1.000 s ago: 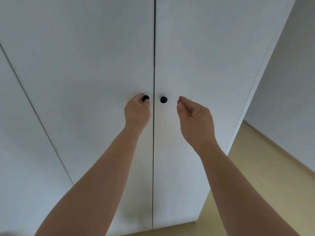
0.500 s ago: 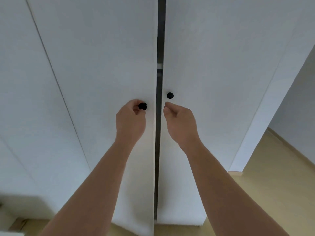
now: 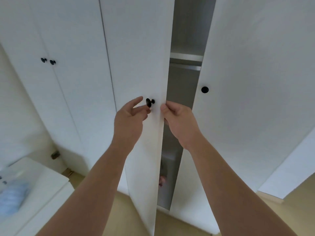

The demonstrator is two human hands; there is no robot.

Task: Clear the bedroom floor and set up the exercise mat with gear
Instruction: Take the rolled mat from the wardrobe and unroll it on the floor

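Wardrobe left door (image 3: 139,57) ajar. Right hand (image 3: 179,120) pinches its free edge, thumb on the face. Left hand (image 3: 129,120) fingers loose and spread, just by the black knob (image 3: 149,102). Gap shows a shelf (image 3: 186,57). Pale wood floor (image 3: 303,210) below, with a white cabinet (image 3: 42,181) at lower left.
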